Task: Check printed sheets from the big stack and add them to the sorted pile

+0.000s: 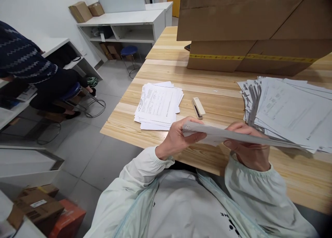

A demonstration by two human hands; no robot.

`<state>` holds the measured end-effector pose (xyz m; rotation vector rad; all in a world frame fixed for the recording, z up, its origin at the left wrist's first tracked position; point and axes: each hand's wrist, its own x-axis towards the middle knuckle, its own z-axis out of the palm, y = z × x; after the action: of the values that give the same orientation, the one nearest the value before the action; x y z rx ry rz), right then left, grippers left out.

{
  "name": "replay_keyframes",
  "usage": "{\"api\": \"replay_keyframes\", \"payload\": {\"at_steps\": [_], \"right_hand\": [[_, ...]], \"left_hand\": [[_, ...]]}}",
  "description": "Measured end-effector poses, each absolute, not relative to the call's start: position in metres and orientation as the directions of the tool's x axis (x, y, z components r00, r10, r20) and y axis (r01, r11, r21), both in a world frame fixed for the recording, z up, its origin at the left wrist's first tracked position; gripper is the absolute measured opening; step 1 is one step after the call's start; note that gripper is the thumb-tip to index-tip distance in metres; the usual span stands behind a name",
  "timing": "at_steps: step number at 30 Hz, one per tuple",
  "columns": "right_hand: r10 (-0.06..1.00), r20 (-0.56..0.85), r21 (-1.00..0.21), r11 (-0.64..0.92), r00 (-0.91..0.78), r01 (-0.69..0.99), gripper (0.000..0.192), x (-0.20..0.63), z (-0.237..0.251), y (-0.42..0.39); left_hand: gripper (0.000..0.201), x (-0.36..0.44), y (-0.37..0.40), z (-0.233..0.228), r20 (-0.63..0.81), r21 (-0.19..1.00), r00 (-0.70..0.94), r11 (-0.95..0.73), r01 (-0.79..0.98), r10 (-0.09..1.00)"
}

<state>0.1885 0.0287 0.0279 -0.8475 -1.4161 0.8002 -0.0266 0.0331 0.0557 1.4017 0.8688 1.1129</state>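
Between my two hands I hold some sheets of paper (215, 130), tilted so that they show almost edge-on above the table's front edge. My left hand (178, 136) pinches their left end, thumb on the near side. Further right, my right hand (246, 143) grips the same sheets along the middle, its fingers partly behind them. How many sheets there are I cannot tell. Just beyond my hands lies a cream stapler (198, 107). A small stack of printed papers (158, 104) rests to the left of it. A larger, uneven pile of papers (293, 110) is at the right.
Large cardboard boxes (218, 54) stand at the back of the wooden table (124, 117). To the left, a person (28, 65) sits on a blue stool. Another blue stool (129, 51) stands by white shelving (124, 18). Cartons (38, 207) lie on the floor at lower left.
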Motion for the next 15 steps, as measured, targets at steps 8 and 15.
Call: {"api": "replay_keyframes", "payload": {"at_steps": [8,15], "right_hand": [[0.823,0.566,-0.824,0.566,-0.038,-0.021,0.015,0.186,0.034,0.03],[0.782,0.622,-0.783,0.62,-0.04,-0.047,0.014,0.185,0.039,0.03]], "left_hand": [[0.031,-0.02,0.034,0.051,0.24,0.969,0.329,-0.207,-0.132,0.913],[0.039,-0.02,0.034,0.047,0.25,0.963,0.305,-0.204,-0.175,0.919]]}}
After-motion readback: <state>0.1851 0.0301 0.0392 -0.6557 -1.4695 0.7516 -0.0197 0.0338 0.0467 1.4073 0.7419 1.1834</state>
